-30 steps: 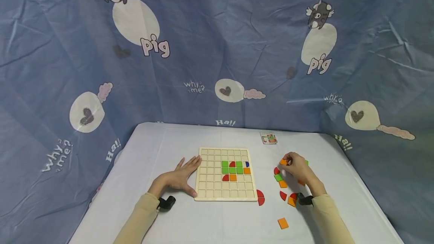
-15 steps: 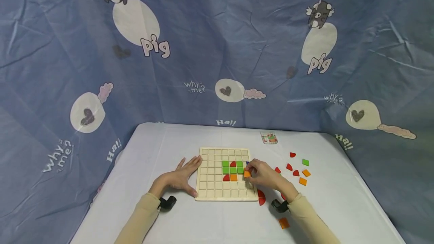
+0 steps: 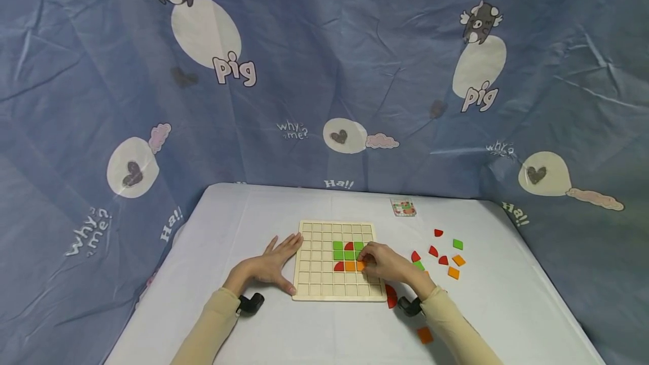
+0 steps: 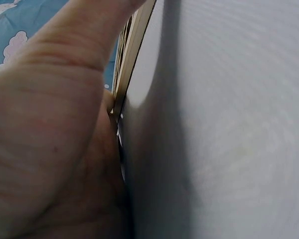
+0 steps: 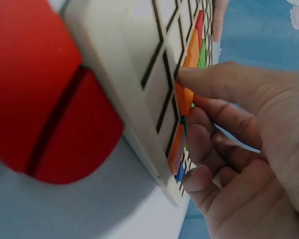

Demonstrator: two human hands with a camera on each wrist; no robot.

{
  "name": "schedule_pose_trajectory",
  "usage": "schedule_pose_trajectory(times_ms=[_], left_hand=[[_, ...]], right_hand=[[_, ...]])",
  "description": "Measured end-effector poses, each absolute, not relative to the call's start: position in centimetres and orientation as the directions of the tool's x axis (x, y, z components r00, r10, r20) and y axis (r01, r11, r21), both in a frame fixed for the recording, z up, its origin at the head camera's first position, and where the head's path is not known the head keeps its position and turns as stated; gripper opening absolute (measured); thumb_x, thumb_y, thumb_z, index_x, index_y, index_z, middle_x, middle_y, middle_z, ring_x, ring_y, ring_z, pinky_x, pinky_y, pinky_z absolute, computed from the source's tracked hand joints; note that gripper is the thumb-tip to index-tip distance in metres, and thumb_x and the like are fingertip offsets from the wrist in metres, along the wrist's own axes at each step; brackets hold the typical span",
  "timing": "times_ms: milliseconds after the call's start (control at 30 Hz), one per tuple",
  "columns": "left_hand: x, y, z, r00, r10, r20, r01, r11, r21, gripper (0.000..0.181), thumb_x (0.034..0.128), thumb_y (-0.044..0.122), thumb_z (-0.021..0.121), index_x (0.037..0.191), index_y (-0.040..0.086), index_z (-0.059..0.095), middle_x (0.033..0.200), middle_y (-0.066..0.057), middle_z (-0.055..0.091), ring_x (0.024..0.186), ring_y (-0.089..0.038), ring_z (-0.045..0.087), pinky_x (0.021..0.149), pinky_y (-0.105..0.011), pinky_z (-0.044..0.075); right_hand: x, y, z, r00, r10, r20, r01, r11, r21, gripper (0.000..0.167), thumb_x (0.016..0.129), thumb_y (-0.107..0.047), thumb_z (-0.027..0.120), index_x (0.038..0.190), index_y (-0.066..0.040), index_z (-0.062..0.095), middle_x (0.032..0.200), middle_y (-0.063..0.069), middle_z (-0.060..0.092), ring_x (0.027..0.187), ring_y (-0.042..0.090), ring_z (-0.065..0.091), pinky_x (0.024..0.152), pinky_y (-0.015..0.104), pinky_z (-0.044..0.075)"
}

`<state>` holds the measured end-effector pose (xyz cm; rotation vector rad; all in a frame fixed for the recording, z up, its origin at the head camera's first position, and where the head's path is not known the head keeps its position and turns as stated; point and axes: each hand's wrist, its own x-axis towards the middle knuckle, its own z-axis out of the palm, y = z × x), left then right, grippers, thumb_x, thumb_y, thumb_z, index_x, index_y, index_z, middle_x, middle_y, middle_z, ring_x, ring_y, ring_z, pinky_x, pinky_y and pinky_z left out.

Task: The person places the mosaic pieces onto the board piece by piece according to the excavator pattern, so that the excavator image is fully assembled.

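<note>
A pale wooden grid board (image 3: 314, 292) lies on the table with green, red, orange and blue tiles in some of its cells. My right hand (image 3: 387, 265) is over the board's right half. Its thumb and forefinger pinch an orange square tile (image 5: 183, 99) at a cell beside another orange tile (image 3: 350, 266). Part of the held tile and the cells around it are hidden by the fingers in the head view. My left hand (image 3: 274, 265) lies spread along the board's left edge, thumb at the near corner, fingers straight. In the left wrist view the thumb (image 4: 65, 64) meets the board's side.
Two red quarter-round tiles (image 3: 391, 296) lie against the board's near right corner. Several loose tiles are scattered to the right, among them a green square (image 3: 458, 244) and an orange square (image 3: 453, 272). Another orange tile (image 3: 425, 335) lies nearer. A patterned card (image 3: 403, 208) is at the back.
My right hand has picked an orange tile from the loose pieces, carried it left over the board and brought it down beside the other orange tile. The left hand has stayed put.
</note>
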<state>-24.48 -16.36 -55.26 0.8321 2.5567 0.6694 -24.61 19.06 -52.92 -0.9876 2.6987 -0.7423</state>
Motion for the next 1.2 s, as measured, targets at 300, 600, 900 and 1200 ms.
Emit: schedule_pose_trajectory(times_ms=[300,600,900,1200], left_hand=[[-24.5,-16.4,-55.2,-0.757,0.626,-0.189,0.444,0.704,0.554,0.134,0.0615,0.063,0.081,0.156,0.009,0.002,0.164,-0.008,-0.004,0.151,-0.028,-0.007,0.117,-0.057,-0.015],[-24.6,-16.3,-55.4,-0.762,0.617,-0.196,0.433,0.711,0.553,0.135,0.0603,0.064,0.081,0.156,0.010,0.002,0.164,-0.006,-0.005,0.151,-0.026,-0.007,0.117,-0.056,-0.015],[-24.5,-16.3,-55.3,-0.759,0.622,-0.193,0.446,0.712,0.543,0.135,0.0610,0.064,0.080,0.156,0.008,0.002,0.164,-0.009,-0.004,0.151,-0.028,-0.006,0.117,-0.058,-0.014],[-24.5,-16.3,-55.4,-0.758,0.625,-0.187,0.450,0.708,0.544,0.134,0.0611,0.064,0.081,0.156,0.008,0.004,0.164,-0.008,-0.003,0.151,-0.028,-0.006,0.117,-0.059,-0.013]], right_hand=[[-24.8,19.0,-52.9,-0.776,-0.631,-0.009,-0.532,0.661,-0.529,0.017,0.083,-0.013,0.076,0.098,-0.012,0.068,0.095,-0.004,0.063,0.084,0.007,0.054,0.074,0.021,0.050],[-24.5,19.2,-52.9,-0.784,-0.621,0.025,-0.543,0.665,-0.513,0.020,0.083,-0.017,0.076,0.101,-0.012,0.070,0.098,-0.004,0.063,0.087,0.007,0.056,0.079,0.024,0.052],[-23.0,21.7,-52.0,-0.868,-0.490,0.076,-0.436,0.682,-0.587,0.015,0.082,-0.010,0.075,0.092,-0.011,0.065,0.086,-0.004,0.061,0.078,0.012,0.054,0.065,0.020,0.047],[-20.5,24.9,-52.1,-0.875,-0.467,-0.128,-0.296,0.724,-0.623,0.024,0.079,-0.018,0.079,0.094,-0.013,0.062,0.085,-0.004,0.058,0.079,0.013,0.052,0.066,0.020,0.047]])
